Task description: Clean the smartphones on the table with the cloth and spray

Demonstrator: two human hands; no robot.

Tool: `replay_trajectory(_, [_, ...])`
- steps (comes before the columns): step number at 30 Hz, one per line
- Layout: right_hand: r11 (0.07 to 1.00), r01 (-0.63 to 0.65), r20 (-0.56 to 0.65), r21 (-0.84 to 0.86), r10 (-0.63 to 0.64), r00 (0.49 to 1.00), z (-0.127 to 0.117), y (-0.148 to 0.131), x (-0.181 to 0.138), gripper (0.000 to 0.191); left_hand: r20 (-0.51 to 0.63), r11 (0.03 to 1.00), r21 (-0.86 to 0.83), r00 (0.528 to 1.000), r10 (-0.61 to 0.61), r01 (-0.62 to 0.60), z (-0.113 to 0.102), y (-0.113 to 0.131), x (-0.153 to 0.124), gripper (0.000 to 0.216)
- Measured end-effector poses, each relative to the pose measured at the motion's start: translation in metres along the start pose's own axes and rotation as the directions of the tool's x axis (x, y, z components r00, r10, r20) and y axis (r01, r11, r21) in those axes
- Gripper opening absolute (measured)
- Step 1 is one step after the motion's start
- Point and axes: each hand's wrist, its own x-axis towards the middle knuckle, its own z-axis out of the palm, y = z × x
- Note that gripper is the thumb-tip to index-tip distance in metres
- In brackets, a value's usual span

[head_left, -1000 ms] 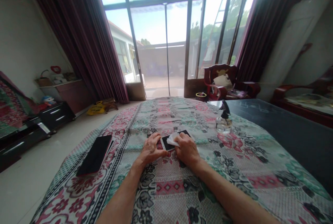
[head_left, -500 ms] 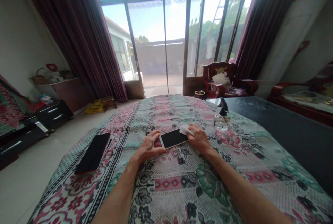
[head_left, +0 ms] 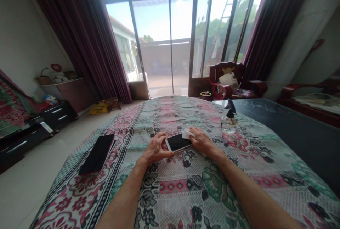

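Observation:
A white-rimmed phone [head_left: 177, 141] with a dark screen lies flat on the floral cloth [head_left: 183, 183] that covers the table. My left hand [head_left: 156, 149] rests at the phone's near-left end, fingers curled against its edge, holding it in place. My right hand [head_left: 202, 140] is at the phone's far-right end, fingers closed on a small white wipe [head_left: 187, 133] pressed onto the screen.
A larger dark tablet or phone [head_left: 97, 153] lies on the cloth to the left. A small clear spray bottle with a dark head [head_left: 228, 119] stands to the right, next to the bare dark tabletop [head_left: 289, 133]. Red wooden chair [head_left: 225, 82] and glass doors lie beyond.
My right hand with the wipe slid from the phone's near-left part across the screen to its far-right end, uncovering the dark screen. My left hand stayed at the left end.

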Motion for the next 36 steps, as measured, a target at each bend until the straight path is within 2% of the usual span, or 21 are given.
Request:
replay_trajectory(3, [0.998, -0.061, -0.023, -0.022, 0.060, 0.998, -0.004, 0.000, -0.001, 0.016, -0.085, 1.000, -0.011, 0.996, -0.009, 0.008, 0.002, -0.010, 0.001, 0.049])
replay_trajectory(7, [0.986, -0.164, -0.051, -0.019, 0.163, 0.985, -0.007, 0.001, -0.003, 0.025, -0.298, 0.983, 0.018, 0.939, -0.169, 0.183, 0.007, -0.026, 0.003, 0.035])
replay_trajectory(10, [0.982, -0.188, -0.055, -0.004, 0.188, 0.981, -0.007, -0.002, -0.004, 0.025, -0.333, 0.965, 0.031, 0.913, -0.236, 0.260, 0.008, -0.030, 0.004, 0.014])
replay_trajectory(12, [0.985, -0.170, -0.048, 0.010, 0.171, 0.984, -0.006, -0.005, -0.004, 0.023, -0.338, 0.956, 0.048, 0.905, -0.256, 0.289, 0.008, -0.026, 0.003, 0.013])
replay_trajectory(17, [0.995, -0.071, 0.008, 0.066, 0.070, 0.997, -0.007, -0.009, -0.004, 0.020, -0.298, 0.963, 0.033, 0.922, -0.246, 0.268, 0.011, -0.017, 0.003, 0.014])
replay_trajectory(20, [0.986, 0.007, 0.056, 0.165, -0.016, 0.998, -0.005, -0.013, -0.005, 0.019, -0.267, 0.970, 0.029, 0.937, -0.226, 0.243, 0.013, -0.016, 0.003, 0.017])
replay_trajectory(22, [0.977, 0.016, 0.044, 0.212, -0.026, 0.999, -0.002, -0.017, -0.006, 0.019, -0.255, 0.969, 0.023, 0.938, -0.233, 0.247, 0.013, -0.017, 0.003, 0.018])
replay_trajectory(27, [0.979, -0.046, -0.051, 0.199, 0.057, 0.997, 0.005, -0.025, -0.009, 0.021, -0.204, 0.970, 0.052, 0.953, -0.223, 0.238, 0.010, -0.012, 0.002, 0.019])
replay_trajectory(32, [0.968, -0.160, -0.095, 0.195, 0.181, 0.979, 0.000, -0.024, -0.007, 0.023, -0.036, 0.985, 0.142, 0.995, -0.096, 0.101, 0.007, 0.005, 0.002, 0.030])
replay_trajectory(34, [0.955, -0.215, -0.113, 0.206, 0.241, 0.964, -0.003, -0.023, -0.006, 0.023, 0.007, 0.981, 0.159, 0.993, -0.117, 0.114, 0.007, 0.015, 0.002, 0.041])
replay_trajectory(36, [0.941, -0.251, -0.140, 0.227, 0.286, 0.948, -0.005, -0.021, -0.005, 0.024, 0.006, 0.968, 0.143, 0.978, -0.207, 0.204, 0.011, 0.030, 0.000, 0.065])
